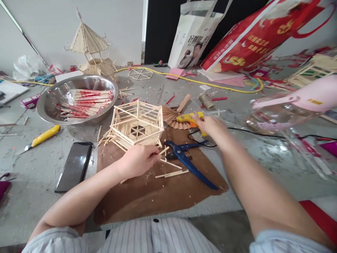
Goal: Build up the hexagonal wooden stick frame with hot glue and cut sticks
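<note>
My left hand (139, 160) is closed in a pinch on a short wooden stick (163, 151), just in front of a hexagonal frame built of sticks (137, 123). My right hand (210, 126) is stretched forward and wrapped round a yellow glue gun (187, 117), whose black cord (237, 129) runs off to the right. Blue scissors (188, 160) and a few loose sticks (171, 173) lie on a brown mat (163, 196) between my hands.
A steel bowl (52, 105) of red-and-white sticks sits at the left, with a black phone (75, 165) and a yellow knife (43, 136) near it. A stick pagoda (91, 49) stands behind. Bags (252, 35), a paper fan (171, 116) and a pink container (297, 105) crowd the right.
</note>
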A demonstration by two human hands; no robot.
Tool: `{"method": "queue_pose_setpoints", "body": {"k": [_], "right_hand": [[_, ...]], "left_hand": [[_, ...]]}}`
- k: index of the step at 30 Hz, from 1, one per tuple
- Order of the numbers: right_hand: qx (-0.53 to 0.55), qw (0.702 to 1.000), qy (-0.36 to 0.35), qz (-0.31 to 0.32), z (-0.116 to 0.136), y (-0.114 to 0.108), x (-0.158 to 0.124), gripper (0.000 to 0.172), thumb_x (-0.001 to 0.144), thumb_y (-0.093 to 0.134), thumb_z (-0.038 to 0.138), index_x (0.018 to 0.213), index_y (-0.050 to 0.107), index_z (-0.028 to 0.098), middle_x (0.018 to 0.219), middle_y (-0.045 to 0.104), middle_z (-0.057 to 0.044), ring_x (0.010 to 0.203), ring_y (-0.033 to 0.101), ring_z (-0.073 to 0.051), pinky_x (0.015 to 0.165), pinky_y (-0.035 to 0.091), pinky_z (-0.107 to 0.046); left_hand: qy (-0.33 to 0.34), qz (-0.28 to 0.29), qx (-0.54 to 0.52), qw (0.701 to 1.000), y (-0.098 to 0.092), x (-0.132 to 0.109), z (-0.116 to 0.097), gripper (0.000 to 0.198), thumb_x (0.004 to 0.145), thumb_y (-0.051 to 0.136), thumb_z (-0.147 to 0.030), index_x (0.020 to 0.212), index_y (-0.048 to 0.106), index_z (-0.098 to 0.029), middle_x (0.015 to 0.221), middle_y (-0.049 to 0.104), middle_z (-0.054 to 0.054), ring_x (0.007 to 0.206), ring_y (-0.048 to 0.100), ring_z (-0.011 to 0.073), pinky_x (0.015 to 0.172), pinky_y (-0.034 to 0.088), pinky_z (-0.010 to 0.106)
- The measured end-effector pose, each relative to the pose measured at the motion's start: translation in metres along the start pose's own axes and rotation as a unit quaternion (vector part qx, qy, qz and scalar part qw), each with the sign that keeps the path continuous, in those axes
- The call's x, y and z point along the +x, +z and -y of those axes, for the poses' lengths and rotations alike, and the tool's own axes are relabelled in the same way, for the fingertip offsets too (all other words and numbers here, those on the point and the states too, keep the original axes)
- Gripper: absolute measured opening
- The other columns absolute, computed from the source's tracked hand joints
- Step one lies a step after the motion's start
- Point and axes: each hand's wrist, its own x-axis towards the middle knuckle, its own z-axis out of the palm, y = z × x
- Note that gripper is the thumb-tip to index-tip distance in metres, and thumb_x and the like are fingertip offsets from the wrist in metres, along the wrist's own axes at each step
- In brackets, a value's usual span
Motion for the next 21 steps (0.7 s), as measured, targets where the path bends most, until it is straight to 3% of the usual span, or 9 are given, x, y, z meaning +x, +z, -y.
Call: {"method": "queue_pose_setpoints", "body": {"k": [2,3,5,7,10,15,18,21], "right_hand": [[-0.105,0.992,0.021,-0.063,0.011,-0.013,-0.018,0.058,0.080,0.029,0.061,0.077,0.063,0.015,0.075,0.065,-0.018,0.069,0.061,-0.027,0.055,0.040,-0.035],[-0.121,0.990,-0.005,-0.070,0.017,-0.020,-0.033,0.054,0.082,0.030,0.059,0.080,0.063,0.016,0.077,0.066,-0.015,0.070,0.061,-0.026,0.056,0.039,-0.033],[-0.113,0.991,-0.077,-0.011,0.029,-0.032,-0.067,0.047,0.081,0.033,0.057,0.077,0.061,0.021,0.072,0.065,-0.008,0.063,0.059,-0.022,0.053,0.037,-0.030],[-0.118,0.981,-0.119,0.097,0.037,-0.034,-0.102,0.043,0.078,0.039,0.060,0.069,0.058,0.023,0.065,0.064,-0.004,0.054,0.057,-0.019,0.047,0.033,-0.027],[-0.155,0.964,-0.145,0.158,0.037,-0.023,-0.137,0.032,0.075,0.050,0.054,0.073,0.056,0.023,0.071,0.066,-0.005,0.063,0.062,-0.023,0.046,0.031,-0.028],[-0.123,0.962,-0.127,0.210,0.023,-0.006,-0.143,0.020,0.080,0.047,0.040,0.081,0.055,0.022,0.076,0.067,-0.005,0.069,0.063,-0.024,0.051,0.038,-0.029],[-0.068,0.977,-0.114,0.166,0.017,-0.006,-0.139,0.022,0.080,0.045,0.038,0.089,0.057,0.021,0.077,0.068,-0.005,0.068,0.064,-0.023,0.055,0.042,-0.030],[0.002,0.990,-0.078,0.114,0.011,-0.010,-0.139,0.025,0.077,0.049,0.043,0.090,0.057,0.022,0.074,0.068,-0.003,0.062,0.063,-0.021,0.052,0.043,-0.029]], "left_hand": [[0.002,0.003,0.019,1.000,0.003,0.001,0.002,0.021,0.082,0.042,-0.024,0.070,0.057,-0.016,0.064,0.059,0.000,0.057,0.050,0.0092,0.055,0.038,0.020],[0.005,0.002,0.031,1.000,0.005,0.002,0.003,0.021,0.083,0.041,-0.023,0.073,0.058,-0.016,0.065,0.059,0.000,0.058,0.052,0.0099,0.056,0.038,0.021],[0.006,-0.001,0.060,0.998,0.008,0.003,0.006,0.023,0.084,0.039,-0.023,0.077,0.059,-0.017,0.067,0.061,0.002,0.060,0.054,0.0116,0.058,0.040,0.022],[0.003,-0.002,0.093,0.996,0.011,0.005,0.008,0.025,0.084,0.037,-0.024,0.080,0.060,-0.017,0.070,0.063,0.004,0.063,0.057,0.0139,0.060,0.041,0.024],[-0.003,-0.004,0.130,0.992,0.015,0.008,0.011,0.026,0.085,0.036,-0.025,0.084,0.061,-0.017,0.075,0.065,0.005,0.067,0.060,0.0165,0.062,0.043,0.027],[0.004,-0.023,0.202,0.979,0.027,0.011,0.016,0.027,0.086,0.034,-0.025,0.081,0.058,-0.014,0.072,0.064,0.010,0.072,0.061,0.0216,0.065,0.046,0.032],[0.026,-0.037,0.244,0.969,0.034,0.013,0.020,0.028,0.086,0.031,-0.024,0.080,0.056,-0.013,0.068,0.064,0.011,0.066,0.061,0.0220,0.068,0.046,0.037],[0.063,-0.061,0.255,0.963,0.038,0.015,0.026,0.027,0.087,0.031,-0.022,0.079,0.055,-0.013,0.064,0.064,0.009,0.060,0.061,0.0190,0.085,0.041,0.043]]}}
